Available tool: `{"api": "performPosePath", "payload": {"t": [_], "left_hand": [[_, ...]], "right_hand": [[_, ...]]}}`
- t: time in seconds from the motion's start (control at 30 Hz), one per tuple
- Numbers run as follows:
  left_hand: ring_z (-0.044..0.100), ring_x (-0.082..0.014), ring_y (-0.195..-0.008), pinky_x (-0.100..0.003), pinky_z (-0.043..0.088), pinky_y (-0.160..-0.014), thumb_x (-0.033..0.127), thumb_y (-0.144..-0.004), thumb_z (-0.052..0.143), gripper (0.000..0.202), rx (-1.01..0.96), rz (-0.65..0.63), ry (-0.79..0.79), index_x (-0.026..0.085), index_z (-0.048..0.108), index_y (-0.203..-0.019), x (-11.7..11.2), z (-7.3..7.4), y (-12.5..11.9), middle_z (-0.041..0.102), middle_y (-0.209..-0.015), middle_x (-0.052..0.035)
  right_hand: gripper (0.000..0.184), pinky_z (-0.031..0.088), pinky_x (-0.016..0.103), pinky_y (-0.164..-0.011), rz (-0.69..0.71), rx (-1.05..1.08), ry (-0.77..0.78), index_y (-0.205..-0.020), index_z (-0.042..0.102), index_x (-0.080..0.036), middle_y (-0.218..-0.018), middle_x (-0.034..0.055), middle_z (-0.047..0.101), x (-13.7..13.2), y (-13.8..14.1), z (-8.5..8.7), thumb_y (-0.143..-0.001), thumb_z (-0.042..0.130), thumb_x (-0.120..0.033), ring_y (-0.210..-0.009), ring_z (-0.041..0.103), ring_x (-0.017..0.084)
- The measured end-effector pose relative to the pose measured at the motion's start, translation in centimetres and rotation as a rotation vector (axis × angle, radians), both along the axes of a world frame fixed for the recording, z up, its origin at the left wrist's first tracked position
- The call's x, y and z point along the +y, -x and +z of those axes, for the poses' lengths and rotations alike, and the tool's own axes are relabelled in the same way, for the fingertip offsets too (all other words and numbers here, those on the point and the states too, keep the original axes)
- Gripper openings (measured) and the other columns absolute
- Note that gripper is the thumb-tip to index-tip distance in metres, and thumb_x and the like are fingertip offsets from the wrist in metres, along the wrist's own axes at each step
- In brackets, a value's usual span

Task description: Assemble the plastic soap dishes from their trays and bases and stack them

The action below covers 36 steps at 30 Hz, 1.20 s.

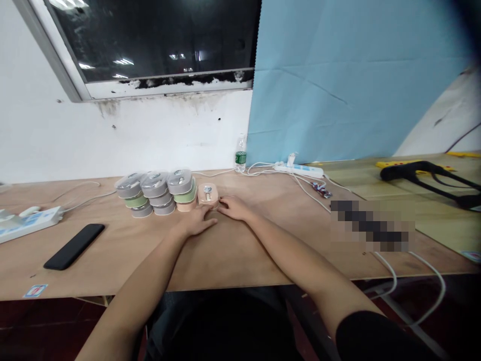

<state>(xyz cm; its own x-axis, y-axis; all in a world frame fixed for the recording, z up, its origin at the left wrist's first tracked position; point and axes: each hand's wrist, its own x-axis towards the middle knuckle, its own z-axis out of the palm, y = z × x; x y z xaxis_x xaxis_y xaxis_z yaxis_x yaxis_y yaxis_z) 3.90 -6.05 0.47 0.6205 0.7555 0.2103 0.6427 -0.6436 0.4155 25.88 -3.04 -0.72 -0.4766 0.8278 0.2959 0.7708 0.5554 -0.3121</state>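
Observation:
A peach lidded round container (208, 193) stands on the table at the right end of stacked containers. A metal-looking piece shows under its clear lid top. My left hand (198, 219) lies low at its front left, palm down, fingers touching its front and thumb stretched out over the table. At its right side my right hand (235, 207) rests with the fingertips against it, fingers extended. To the left are three stacks: grey containers (153, 184) on top, with green (136, 201), grey and peach (187, 206) ones below.
A black phone (74, 246) lies at left, near a white power strip (33, 223). Behind stand a plastic bottle (241, 154) and another power strip (298, 170) with cables. A pixelated dark object (370, 225) is at right, beyond it a black frame-like object (432, 178).

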Motion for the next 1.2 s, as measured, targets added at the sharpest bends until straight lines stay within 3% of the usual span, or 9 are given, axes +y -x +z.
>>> {"api": "performPosePath", "payload": {"t": [0.27,0.87,0.97,1.1,1.2], "left_hand": [[0.051,-0.0288,-0.12,-0.044,0.042,-0.101,0.05,-0.083,0.057,0.06,-0.032,0.006,0.001,0.02,0.047,-0.134,-0.4,0.3,0.0,0.049,-0.135,-0.0125],[0.052,-0.029,-0.12,-0.044,0.041,-0.102,0.052,-0.084,0.054,0.061,-0.003,-0.019,-0.005,0.018,0.049,-0.134,-0.1,0.2,0.0,0.054,-0.132,-0.0123],[0.051,-0.0292,-0.121,-0.043,0.041,-0.103,0.054,-0.084,0.052,0.061,0.006,-0.003,-0.007,0.018,0.048,-0.134,-0.2,0.2,0.1,0.051,-0.135,-0.0124],[0.052,-0.0284,-0.118,-0.043,0.042,-0.101,0.054,-0.084,0.054,0.062,0.005,0.007,-0.006,0.02,0.048,-0.135,-0.1,0.1,0.1,0.05,-0.134,-0.0125],[0.051,-0.0285,-0.119,-0.043,0.042,-0.102,0.052,-0.084,0.055,0.06,-0.014,-0.008,-0.014,0.021,0.048,-0.134,-0.1,0.1,0.1,0.05,-0.134,-0.012]], "right_hand": [[0.027,0.042,0.032,-0.084,-0.007,0.001,-0.017,-0.098,0.069,-0.016,-0.102,0.0115,0.069,0.0,0.0,0.0,-0.087,0.058,-0.038,-0.094,0.061,0.022],[0.032,0.044,0.034,-0.087,-0.018,-0.028,-0.033,-0.105,0.067,-0.017,-0.109,0.0107,0.068,0.5,0.0,-0.5,-0.087,0.057,-0.041,-0.1,0.062,0.025],[0.047,0.044,0.036,-0.091,-0.069,0.042,-0.029,-0.125,0.057,-0.019,-0.12,0.0107,0.065,0.5,-0.1,-0.9,-0.084,0.06,-0.04,-0.107,0.06,0.026],[0.08,0.042,0.039,-0.098,-0.072,0.171,-0.018,-0.149,0.023,-0.019,-0.137,0.0127,0.053,0.4,-0.1,-1.0,-0.082,0.063,-0.036,-0.12,0.054,0.026],[0.08,0.035,0.04,-0.107,0.017,0.196,-0.057,-0.151,0.021,-0.019,-0.147,0.0126,0.041,0.2,-0.1,-0.8,-0.083,0.061,-0.033,-0.132,0.043,0.025]]}}
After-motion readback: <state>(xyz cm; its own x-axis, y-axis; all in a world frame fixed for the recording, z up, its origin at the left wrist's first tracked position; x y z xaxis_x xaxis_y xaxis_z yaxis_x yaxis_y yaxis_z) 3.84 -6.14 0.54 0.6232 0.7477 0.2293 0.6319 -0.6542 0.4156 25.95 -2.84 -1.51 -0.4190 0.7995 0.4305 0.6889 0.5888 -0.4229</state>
